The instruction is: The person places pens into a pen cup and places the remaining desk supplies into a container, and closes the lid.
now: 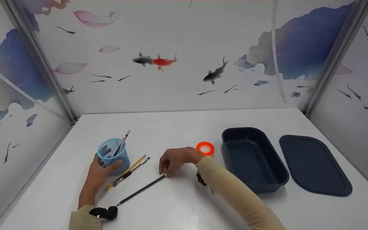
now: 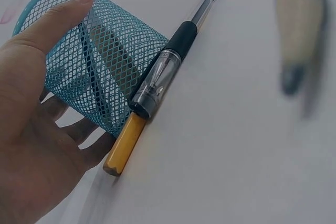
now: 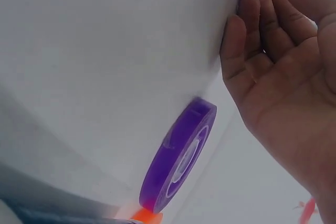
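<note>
My left hand (image 1: 98,174) grips a light blue mesh pen holder (image 1: 122,161) on the left of the table, thumb across its near side. A few writing tools stick out of the holder's top. Between finger and thumb, my right hand (image 1: 173,160) pinches the end of a dark pencil (image 1: 142,189). Its sharpened tip slants down toward my left wrist and looms blurred in the left wrist view. Right beside the holder, a yellow pencil (image 2: 125,148) and a clear pen with a black grip (image 2: 181,39) lie side by side.
An orange tape roll (image 1: 205,148) lies beyond my right wrist. A purple tape roll (image 3: 176,156) shows below my right hand in the right wrist view. Farther right are a dark blue open box (image 1: 259,188) and its flat lid (image 1: 318,166). Printed panels enclose the table.
</note>
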`<act>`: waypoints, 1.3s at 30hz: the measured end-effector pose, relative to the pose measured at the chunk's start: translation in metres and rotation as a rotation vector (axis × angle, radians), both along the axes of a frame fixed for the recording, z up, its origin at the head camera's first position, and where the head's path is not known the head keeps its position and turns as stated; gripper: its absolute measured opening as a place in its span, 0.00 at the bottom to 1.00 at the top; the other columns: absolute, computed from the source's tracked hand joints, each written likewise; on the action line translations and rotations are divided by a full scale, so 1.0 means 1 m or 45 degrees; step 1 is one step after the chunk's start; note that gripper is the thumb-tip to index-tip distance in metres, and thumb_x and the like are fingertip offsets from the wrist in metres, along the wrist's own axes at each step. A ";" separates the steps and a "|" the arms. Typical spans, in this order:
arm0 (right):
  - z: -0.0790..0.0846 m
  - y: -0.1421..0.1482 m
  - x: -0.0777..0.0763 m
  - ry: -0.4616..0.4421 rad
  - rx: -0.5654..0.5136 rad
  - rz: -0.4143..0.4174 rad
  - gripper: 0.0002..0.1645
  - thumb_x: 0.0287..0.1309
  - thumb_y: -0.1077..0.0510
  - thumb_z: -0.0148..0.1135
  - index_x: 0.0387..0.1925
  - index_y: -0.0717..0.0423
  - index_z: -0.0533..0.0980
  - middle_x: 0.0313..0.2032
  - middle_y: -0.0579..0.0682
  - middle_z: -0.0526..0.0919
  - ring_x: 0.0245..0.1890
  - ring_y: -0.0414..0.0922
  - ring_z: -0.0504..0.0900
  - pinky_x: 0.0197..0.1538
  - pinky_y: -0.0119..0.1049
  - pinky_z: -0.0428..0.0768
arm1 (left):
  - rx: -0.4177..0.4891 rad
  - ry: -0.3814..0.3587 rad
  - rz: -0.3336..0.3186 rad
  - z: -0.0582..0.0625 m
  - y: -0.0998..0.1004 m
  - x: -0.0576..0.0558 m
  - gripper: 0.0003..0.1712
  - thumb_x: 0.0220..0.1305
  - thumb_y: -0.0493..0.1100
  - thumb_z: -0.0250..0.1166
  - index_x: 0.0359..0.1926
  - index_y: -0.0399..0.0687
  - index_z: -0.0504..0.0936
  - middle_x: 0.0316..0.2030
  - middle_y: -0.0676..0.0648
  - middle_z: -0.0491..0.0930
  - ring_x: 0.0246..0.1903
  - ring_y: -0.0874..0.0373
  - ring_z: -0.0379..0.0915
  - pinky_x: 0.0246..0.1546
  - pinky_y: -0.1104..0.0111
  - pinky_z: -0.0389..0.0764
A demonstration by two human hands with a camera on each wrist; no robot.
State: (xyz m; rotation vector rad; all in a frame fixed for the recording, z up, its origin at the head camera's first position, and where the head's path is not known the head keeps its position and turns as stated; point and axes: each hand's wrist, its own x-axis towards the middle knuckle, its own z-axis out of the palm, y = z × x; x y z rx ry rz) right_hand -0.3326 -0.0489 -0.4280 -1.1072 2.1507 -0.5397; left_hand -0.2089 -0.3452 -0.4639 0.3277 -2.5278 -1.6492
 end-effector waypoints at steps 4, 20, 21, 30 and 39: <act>0.005 0.003 -0.003 -0.057 -0.013 -0.021 0.08 0.58 0.58 0.71 0.39 0.41 0.85 0.35 0.39 0.84 0.37 0.36 0.77 0.42 0.27 0.78 | 0.000 -0.010 -0.005 0.001 0.001 0.000 0.62 0.62 0.57 0.70 0.80 0.46 0.37 0.78 0.36 0.47 0.79 0.35 0.40 0.77 0.40 0.51; 0.034 0.001 -0.013 -0.220 -0.591 -0.273 0.18 0.68 0.58 0.61 0.58 0.49 0.78 0.45 0.54 0.86 0.51 0.57 0.85 0.52 0.41 0.87 | -0.037 0.008 0.008 0.003 0.001 -0.001 0.61 0.62 0.57 0.70 0.80 0.45 0.38 0.78 0.34 0.48 0.78 0.34 0.40 0.76 0.40 0.52; 0.034 0.000 -0.012 -0.244 -0.649 -0.310 0.18 0.68 0.58 0.60 0.58 0.49 0.78 0.44 0.54 0.86 0.50 0.55 0.86 0.52 0.42 0.87 | -0.035 0.009 0.008 0.003 0.001 -0.001 0.61 0.62 0.57 0.70 0.80 0.45 0.38 0.78 0.35 0.48 0.78 0.34 0.40 0.76 0.40 0.52; 0.044 -0.012 -0.003 -0.434 -1.068 -0.641 0.20 0.66 0.61 0.63 0.59 0.56 0.77 0.45 0.54 0.83 0.49 0.52 0.87 0.53 0.44 0.87 | -0.020 -0.003 0.005 0.001 0.001 0.000 0.62 0.62 0.57 0.70 0.80 0.47 0.37 0.79 0.35 0.47 0.79 0.34 0.39 0.77 0.40 0.50; 0.066 -0.028 0.011 -0.491 -1.361 -0.824 0.17 0.67 0.61 0.63 0.56 0.60 0.78 0.44 0.55 0.84 0.43 0.46 0.89 0.53 0.44 0.87 | -0.017 -0.027 0.013 0.003 0.001 -0.001 0.63 0.61 0.59 0.71 0.80 0.47 0.36 0.79 0.36 0.46 0.79 0.35 0.39 0.76 0.40 0.52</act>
